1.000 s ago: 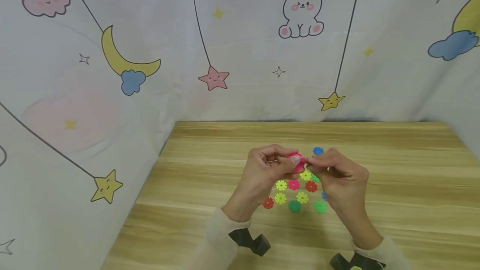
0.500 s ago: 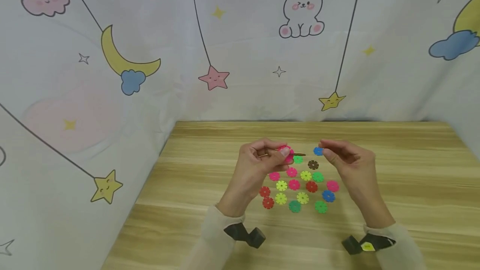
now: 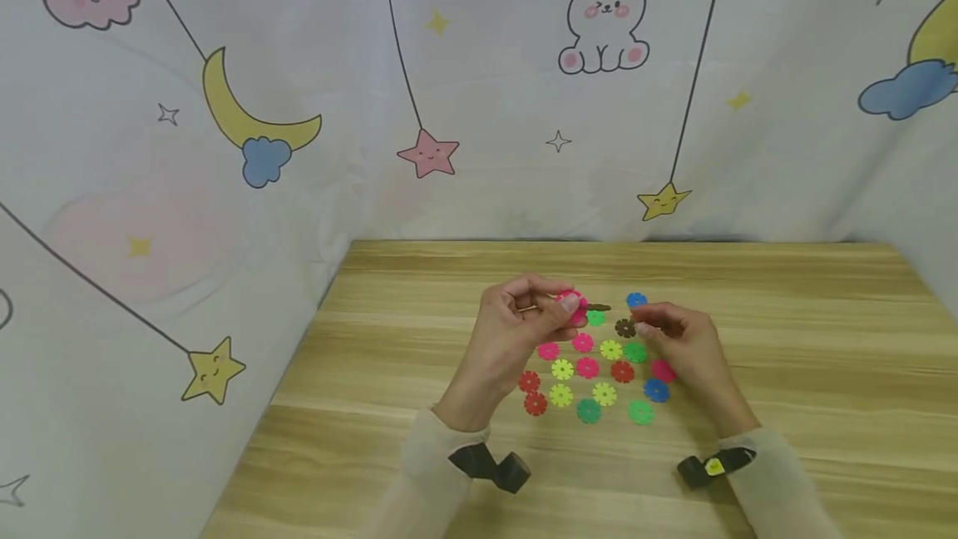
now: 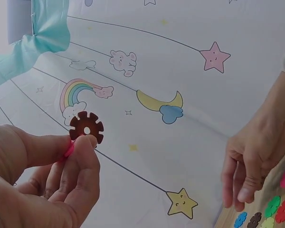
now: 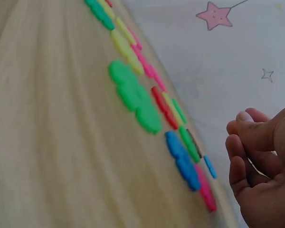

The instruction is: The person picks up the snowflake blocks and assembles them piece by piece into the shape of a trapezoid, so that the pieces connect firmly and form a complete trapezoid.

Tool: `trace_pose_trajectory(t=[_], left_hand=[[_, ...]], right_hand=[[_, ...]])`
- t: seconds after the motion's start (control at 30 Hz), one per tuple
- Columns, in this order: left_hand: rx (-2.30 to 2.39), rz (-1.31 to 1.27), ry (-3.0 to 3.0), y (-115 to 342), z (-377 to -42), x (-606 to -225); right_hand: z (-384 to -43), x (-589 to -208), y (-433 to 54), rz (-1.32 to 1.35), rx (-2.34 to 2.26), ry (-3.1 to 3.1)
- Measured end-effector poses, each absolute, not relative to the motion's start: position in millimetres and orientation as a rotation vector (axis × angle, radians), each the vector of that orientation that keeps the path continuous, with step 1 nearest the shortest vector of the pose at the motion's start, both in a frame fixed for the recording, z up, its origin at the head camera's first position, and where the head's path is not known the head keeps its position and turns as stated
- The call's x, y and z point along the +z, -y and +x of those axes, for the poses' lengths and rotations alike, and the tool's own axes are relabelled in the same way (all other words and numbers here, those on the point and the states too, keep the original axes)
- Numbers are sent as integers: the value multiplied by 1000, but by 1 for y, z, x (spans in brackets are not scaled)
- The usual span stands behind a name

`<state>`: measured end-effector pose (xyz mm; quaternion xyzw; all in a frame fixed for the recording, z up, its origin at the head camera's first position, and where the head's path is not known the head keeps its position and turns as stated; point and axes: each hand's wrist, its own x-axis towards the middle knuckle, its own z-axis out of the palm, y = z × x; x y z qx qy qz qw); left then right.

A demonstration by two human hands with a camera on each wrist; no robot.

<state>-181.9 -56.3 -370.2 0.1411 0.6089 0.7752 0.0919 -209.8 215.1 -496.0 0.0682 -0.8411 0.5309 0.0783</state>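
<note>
My left hand (image 3: 516, 331) pinches a pink notched disc (image 3: 579, 314) between thumb and fingers, raised over the table. Slotted into its edge is a brown notched disc (image 4: 96, 124), seen face-on with its round centre hole in the left wrist view and edge-on from the head. My right hand (image 3: 684, 348) hovers above the right side of the spread discs, fingers loosely bent and holding nothing. Its fingertips are nearest to another brown disc (image 3: 624, 328), with a blue disc (image 3: 636, 299) just behind. Most of the pink disc is hidden by my left thumb and fingers.
Several notched discs lie flat on the wooden table (image 3: 419, 456), among them a yellow disc (image 3: 561, 395), a red disc (image 3: 622, 372), a green disc (image 3: 640, 412) and a blue disc (image 3: 656, 390). A white printed curtain (image 3: 494, 90) stands behind and at the left.
My right hand let go of the joined discs and drew away to the right, then lowered toward the brown disc. My left hand shifted slightly left with the pink and brown pair.
</note>
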Motion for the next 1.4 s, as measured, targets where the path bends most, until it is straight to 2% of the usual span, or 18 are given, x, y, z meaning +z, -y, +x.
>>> trace_pose_trajectory(t=[0.17, 0.4, 0.57, 0.87, 1.4], left_hand=[[2295, 420, -1818, 55, -182, -370], [2295, 417, -1817, 55, -182, -370], [2300, 409, -1815, 55, -181, -370], [2288, 403, -1828, 55, -181, -369], [2245, 470, -1808, 54, -182, -371]], right_hand=[[-214, -509, -222, 277, 1465, 2711], [-215, -510, -216, 410, 1239, 2801], [-214, -507, -213, 397, 1223, 2781], [-208, -485, -210, 249, 1557, 2696], [-188, -432, -202, 350, 2188, 2148]])
